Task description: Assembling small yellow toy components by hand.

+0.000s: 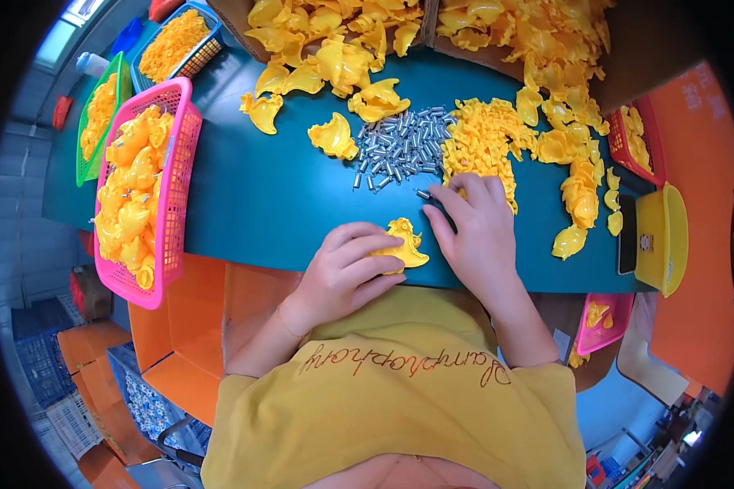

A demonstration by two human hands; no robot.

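My left hand [347, 265] is closed on a yellow plastic shell piece [406, 244], held low over the near edge of the table, its curved hollow side partly showing. My right hand [477, 228] is just to the right of it, the thumb and index finger close together around a small silver metal cylinder [423, 194] that pokes out at the fingertips. Ahead of the right hand lies a heap of similar metal cylinders [404, 147]. Touching that heap on its right is a pile of small yellow plastic parts [481, 138], partly hidden by my right fingers.
On the left stands a pink basket [189, 138] of yellow assembled pieces, with a green basket [125, 81] and a blue basket [214, 39] behind. Cardboard boxes [428, 24] spill yellow shells at the back. A yellow tub [665, 240] and a red basket [659, 134] are right.
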